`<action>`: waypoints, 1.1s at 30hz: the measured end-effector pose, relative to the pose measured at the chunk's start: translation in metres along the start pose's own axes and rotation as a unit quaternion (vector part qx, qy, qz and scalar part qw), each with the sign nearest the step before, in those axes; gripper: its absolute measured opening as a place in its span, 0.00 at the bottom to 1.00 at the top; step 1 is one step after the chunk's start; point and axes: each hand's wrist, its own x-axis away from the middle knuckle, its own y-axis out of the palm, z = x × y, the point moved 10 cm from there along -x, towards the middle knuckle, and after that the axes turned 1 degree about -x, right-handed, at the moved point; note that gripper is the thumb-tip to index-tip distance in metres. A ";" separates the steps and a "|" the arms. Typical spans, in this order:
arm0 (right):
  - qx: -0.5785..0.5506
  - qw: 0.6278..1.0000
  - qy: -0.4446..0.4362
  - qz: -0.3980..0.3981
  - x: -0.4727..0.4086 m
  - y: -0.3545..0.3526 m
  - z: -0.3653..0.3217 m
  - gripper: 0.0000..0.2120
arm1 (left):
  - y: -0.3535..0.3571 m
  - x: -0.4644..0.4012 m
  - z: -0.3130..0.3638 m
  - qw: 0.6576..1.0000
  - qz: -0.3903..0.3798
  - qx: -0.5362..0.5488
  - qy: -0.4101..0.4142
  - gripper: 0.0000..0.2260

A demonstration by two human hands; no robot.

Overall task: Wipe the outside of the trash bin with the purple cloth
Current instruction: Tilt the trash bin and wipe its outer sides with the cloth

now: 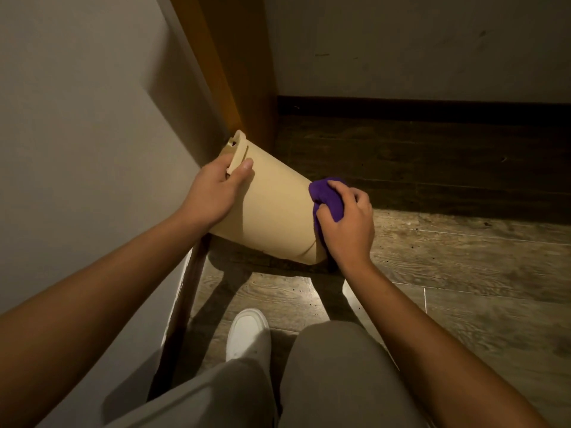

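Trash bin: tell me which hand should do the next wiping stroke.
Right. The right hand already grips the purple cloth against the bottom end of the tilted trash bin; the left hand grips its rim, steadying it.

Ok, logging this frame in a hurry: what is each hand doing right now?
Left hand: grips the rim of the tilted trash bin.
Right hand: holds the bunched purple cloth against the bin's base end.
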 end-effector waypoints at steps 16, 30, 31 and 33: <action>0.227 0.892 -0.297 -0.255 0.073 0.062 -0.031 0.21 | -0.009 -0.022 -0.006 0.991 0.059 0.064 -0.104 0.25; 0.063 0.997 -0.030 -0.025 -0.039 -0.044 -0.064 0.18 | -0.012 -0.001 0.028 0.993 0.076 -0.085 -0.022 0.22; 0.068 0.997 -0.023 -0.030 -0.045 -0.042 -0.071 0.19 | -0.009 0.002 0.035 0.992 0.077 -0.101 -0.003 0.21; 0.088 0.995 -0.022 -0.047 -0.051 -0.031 -0.087 0.21 | -0.001 0.009 0.050 0.989 0.077 -0.119 0.030 0.20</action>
